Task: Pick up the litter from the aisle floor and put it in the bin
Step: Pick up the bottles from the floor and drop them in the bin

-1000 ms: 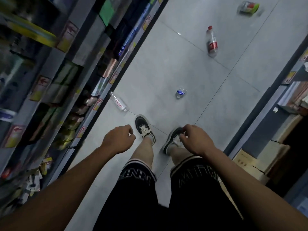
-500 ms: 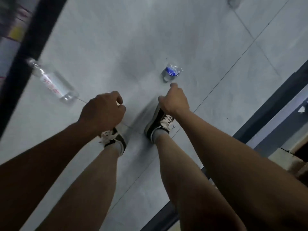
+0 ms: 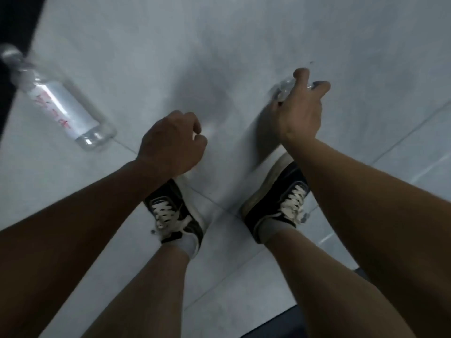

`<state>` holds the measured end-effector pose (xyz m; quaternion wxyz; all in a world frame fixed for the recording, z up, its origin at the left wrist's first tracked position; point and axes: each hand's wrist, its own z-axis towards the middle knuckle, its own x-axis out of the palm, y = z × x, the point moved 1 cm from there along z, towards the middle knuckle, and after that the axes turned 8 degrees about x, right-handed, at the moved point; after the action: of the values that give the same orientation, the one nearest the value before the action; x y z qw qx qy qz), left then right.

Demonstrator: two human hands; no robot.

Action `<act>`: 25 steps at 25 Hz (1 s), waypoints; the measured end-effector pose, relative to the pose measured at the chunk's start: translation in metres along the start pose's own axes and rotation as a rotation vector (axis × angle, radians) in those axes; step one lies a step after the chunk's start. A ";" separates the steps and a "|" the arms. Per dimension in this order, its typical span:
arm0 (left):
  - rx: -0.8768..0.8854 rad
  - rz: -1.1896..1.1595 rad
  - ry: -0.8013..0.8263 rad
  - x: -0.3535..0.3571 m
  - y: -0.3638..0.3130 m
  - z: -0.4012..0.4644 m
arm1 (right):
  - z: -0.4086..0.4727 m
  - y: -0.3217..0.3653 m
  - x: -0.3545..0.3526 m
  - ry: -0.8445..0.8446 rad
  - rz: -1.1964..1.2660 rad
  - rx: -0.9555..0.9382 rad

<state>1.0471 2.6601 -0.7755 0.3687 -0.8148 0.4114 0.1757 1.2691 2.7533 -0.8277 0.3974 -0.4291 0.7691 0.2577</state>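
Right hand: right hand (image 3: 299, 111) was down at the floor, fingers and thumb curled round a small crumpled clear plastic bottle (image 3: 284, 90); most of that bottle was hidden by the hand, only a clear end showed at the hand's left side.
Left hand: left hand (image 3: 170, 142) hung above the floor with fingers curled in, holding nothing.
Floor: pale grey tiled floor (image 3: 146, 57) with thin grout lines running diagonally; a soft shadow sat between the two hands.
Second litter item: clear plastic water bottle with a white label (image 3: 61, 106) lay on its side at far left, well apart from both hands, cap end toward the dark edge at upper left, base toward the left hand. Blurred.
Label text: red marks on the white label, not readable. No brand could be made out on either bottle.
Feet: black canvas sneakers with white laces and white soles, left shoe (image 3: 175, 213) below the left hand, right shoe (image 3: 278, 201) below the right wrist; white ankle socks, bare shins.
Obstructions: right forearm crossed over the outer side of the right shoe; left forearm covered the top edge of the left shoe. Nothing lay between the left hand and the labelled bottle.
Edges: dark strip (image 3: 14, 25) along the upper left, dark band at the lower right corner; what they were could not be told.
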 end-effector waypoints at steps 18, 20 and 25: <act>-0.811 -0.293 -0.452 -0.052 0.180 0.006 | -0.157 0.078 0.070 0.375 0.121 -0.497; -0.692 -0.207 -0.439 -0.056 0.164 -0.015 | -0.170 0.065 0.046 0.389 0.069 -0.477; -0.418 -0.031 -0.440 -0.102 0.087 -0.111 | -0.225 0.043 -0.063 0.458 -0.090 -0.475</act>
<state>0.9141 2.5980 -0.6811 0.2758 -0.8217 0.2642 0.4231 1.1638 2.6373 -0.6486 0.1142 -0.5902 0.7370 0.3089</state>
